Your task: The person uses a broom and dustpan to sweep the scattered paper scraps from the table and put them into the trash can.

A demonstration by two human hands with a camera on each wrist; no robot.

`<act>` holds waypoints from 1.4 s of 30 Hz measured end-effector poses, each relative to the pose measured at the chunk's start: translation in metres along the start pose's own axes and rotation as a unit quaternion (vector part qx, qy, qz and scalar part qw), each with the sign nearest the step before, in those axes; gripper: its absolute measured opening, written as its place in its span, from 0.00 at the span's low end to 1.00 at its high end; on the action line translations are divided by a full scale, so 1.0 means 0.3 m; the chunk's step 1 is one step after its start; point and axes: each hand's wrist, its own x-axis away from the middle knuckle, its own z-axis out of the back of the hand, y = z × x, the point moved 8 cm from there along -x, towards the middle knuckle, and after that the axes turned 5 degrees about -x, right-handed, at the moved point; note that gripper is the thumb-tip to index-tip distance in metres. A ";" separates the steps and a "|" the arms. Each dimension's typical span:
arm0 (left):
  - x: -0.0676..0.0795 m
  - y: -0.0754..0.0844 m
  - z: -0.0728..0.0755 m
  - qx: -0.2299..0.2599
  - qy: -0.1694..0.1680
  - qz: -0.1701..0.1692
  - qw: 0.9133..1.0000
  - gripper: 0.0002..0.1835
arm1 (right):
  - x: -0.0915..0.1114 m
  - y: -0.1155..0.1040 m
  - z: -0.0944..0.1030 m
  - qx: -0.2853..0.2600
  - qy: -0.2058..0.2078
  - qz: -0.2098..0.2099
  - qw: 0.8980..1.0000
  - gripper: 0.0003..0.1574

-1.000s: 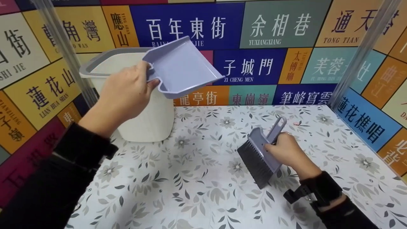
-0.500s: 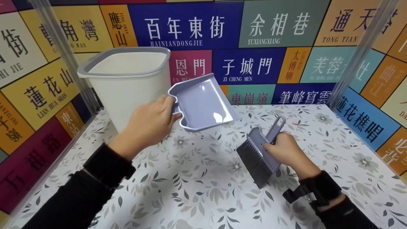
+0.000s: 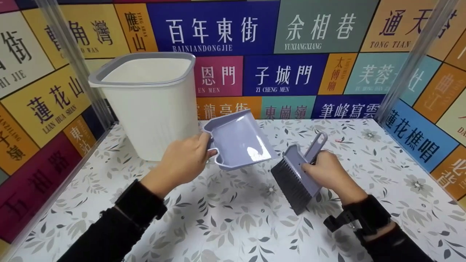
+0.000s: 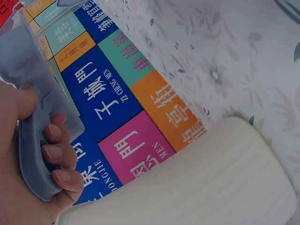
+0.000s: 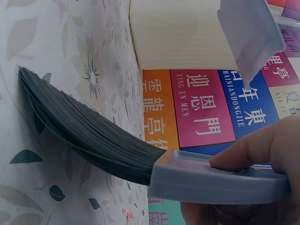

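OK, your L hand (image 3: 185, 160) has the dustpan (image 3: 240, 142) by its handle (image 4: 32, 154), fingers curled right round it, and your R hand (image 3: 327, 171) grips the brush (image 3: 304, 170) up by its head, thumb on the flat top, fingers wrapped underneath. Dustpan's in the air over the counter (image 3: 225, 233), btwn the bin (image 3: 153, 116) & the brush, apart from the brush. Its long axis, handle to lip, runs approx L to R across you: handle end L, open lip pointing R twd the brush, inside of the tray showing to you. The brush's bristle row slants from far L to near R, bristles (image 3: 290, 187) aimed down-L, loop handle (image 3: 311, 154) sticking up & away to the R; can't tell if the tips touch the counter. Looks-wise, dustpan's pale lilac-grey, glossy plastic w/ white glare near the lip, raised sides & a wavy back edge. Brush has the same lilac-grey body, w/ long black bristles that curve in the R wrist view. Bin's white w/ a grey rim, upright at back L.
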 end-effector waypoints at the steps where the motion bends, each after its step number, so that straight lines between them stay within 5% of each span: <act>1: 0.006 0.005 -0.015 0.003 -0.003 -0.002 1.000 0.18 | 0.000 0.000 -0.001 0.000 -0.001 -0.001 1.000 0.14; 13: 0.081 0.092 -0.189 0.035 -0.024 -0.046 0.998 0.17 | 0.000 0.000 -0.007 -0.010 -0.005 0.001 1.000 0.17; 20: 0.107 0.118 -0.265 0.049 -0.072 -0.043 0.995 0.19 | 0.002 0.003 -0.006 -0.007 -0.006 -0.001 1.000 0.17; 28: 0.112 0.109 -0.322 0.092 -0.137 0.000 0.986 0.17 | 0.006 0.000 -0.001 -0.001 -0.001 0.001 1.000 0.16; 42: 0.123 0.105 -0.371 0.096 -0.171 0.020 0.980 0.17 | 0.001 0.007 -0.001 0.007 -0.005 -0.014 1.000 0.20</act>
